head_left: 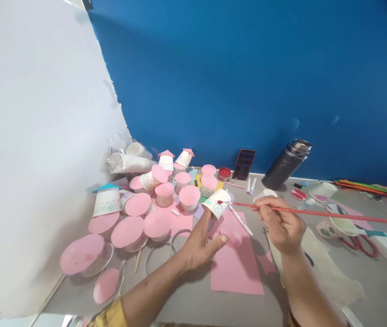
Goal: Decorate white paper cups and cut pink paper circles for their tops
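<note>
A white paper cup (218, 208) with green marks on its side is tilted in front of me. My left hand (202, 243) supports it with fingers hidden inside the cup and the thumb held out to the side. Between the fingers of my right hand (282, 223) is a long red paintbrush (329, 213). Its dark red tip touches or nearly touches the cup's wall; I cannot tell which. Below the cup lies a pink paper sheet (236, 268), with a white pen (240, 220) at its upper edge.
Several paper cups with pink discs (139, 204) crowd the left side. Stacked cups (128, 163) lie behind them. At the back are a red paint jar (224, 173), a phone (244, 163) and a dark flask (287, 164). Scissors (360, 245) and colored pipe cleaners (370, 187) lie right.
</note>
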`<state>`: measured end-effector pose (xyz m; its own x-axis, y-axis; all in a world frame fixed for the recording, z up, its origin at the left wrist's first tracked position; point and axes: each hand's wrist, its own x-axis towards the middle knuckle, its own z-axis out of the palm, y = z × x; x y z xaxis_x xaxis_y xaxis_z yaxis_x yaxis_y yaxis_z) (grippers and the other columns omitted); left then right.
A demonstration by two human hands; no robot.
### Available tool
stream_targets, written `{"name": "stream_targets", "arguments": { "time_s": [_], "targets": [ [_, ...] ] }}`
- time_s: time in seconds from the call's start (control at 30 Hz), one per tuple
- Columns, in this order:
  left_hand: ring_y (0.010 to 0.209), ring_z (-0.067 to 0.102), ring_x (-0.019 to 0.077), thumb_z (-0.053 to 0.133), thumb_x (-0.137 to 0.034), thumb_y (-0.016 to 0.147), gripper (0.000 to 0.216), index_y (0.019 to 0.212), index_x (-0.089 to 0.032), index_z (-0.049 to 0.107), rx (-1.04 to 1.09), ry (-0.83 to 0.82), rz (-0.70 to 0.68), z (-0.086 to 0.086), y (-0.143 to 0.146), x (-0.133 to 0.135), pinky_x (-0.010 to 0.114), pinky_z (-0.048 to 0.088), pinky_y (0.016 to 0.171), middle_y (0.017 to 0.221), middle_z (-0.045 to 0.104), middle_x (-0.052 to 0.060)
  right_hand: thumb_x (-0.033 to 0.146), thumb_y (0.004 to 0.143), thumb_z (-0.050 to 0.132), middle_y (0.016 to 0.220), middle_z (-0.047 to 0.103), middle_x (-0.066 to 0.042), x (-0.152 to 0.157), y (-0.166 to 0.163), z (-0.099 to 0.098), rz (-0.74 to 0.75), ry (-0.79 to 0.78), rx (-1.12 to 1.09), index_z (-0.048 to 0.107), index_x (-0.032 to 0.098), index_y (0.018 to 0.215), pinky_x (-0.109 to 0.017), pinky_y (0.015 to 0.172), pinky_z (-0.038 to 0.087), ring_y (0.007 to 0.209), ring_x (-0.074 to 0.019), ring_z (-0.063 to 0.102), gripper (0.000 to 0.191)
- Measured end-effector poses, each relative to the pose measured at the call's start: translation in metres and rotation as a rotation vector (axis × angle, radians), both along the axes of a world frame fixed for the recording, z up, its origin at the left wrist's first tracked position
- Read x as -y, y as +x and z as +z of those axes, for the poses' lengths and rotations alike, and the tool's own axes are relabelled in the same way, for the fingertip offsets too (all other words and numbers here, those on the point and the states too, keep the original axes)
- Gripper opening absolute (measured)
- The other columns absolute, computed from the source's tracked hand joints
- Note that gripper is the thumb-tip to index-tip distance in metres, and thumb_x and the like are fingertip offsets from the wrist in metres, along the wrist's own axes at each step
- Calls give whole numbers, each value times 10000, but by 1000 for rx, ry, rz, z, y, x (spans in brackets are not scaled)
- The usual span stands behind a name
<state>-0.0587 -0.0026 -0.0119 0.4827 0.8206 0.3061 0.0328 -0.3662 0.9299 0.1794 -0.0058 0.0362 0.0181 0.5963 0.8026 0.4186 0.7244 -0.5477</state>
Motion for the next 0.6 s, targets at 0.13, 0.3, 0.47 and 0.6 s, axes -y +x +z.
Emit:
{"name": "stream_targets", "arguments": {
  "time_s": [0.13, 0.3, 0.47, 0.6],
  "targets": [
    [1599, 270, 394, 562, -569, 1001, 750, 1667, -335, 307, 208, -127, -58, 4, 3, -1, 614, 192, 1288, 1736, 324, 114, 102, 991, 586, 894, 714, -39, -1, 0, 2, 12, 17, 15, 726, 209, 1028, -282, 546, 491, 622, -136, 621, 181],
    [1588, 310, 378, 566, -604, 997, 704, 1619, -303, 431, 425, -250, -118, 8, 7, -5, 571, 194, 1298, 1683, 426, 117, 88, 986, 579, 882, 712, -31, -2, -1, 3, 26, 11, 57, 720, 215, 1016, -284, 563, 491, 637, -142, 623, 192],
    [1577, 333, 378, 590, -675, 959, 697, 1528, -274, 565, 587, -406, -160, 6, 12, -8, 558, 159, 1310, 1624, 511, 129, 79, 984, 570, 899, 708, -33, -2, -1, 2, -6, 36, 31, 714, 216, 1019, -292, 594, 503, 690, -156, 652, 202],
    [1574, 337, 374, 625, -702, 926, 712, 1465, -237, 626, 700, -503, -160, 8, 15, -9, 553, 138, 1321, 1617, 521, 132, 64, 985, 563, 881, 705, -30, -2, -1, 3, 24, 39, 65, 704, 215, 1026, -283, 571, 489, 675, -149, 640, 211]
  ]
}}
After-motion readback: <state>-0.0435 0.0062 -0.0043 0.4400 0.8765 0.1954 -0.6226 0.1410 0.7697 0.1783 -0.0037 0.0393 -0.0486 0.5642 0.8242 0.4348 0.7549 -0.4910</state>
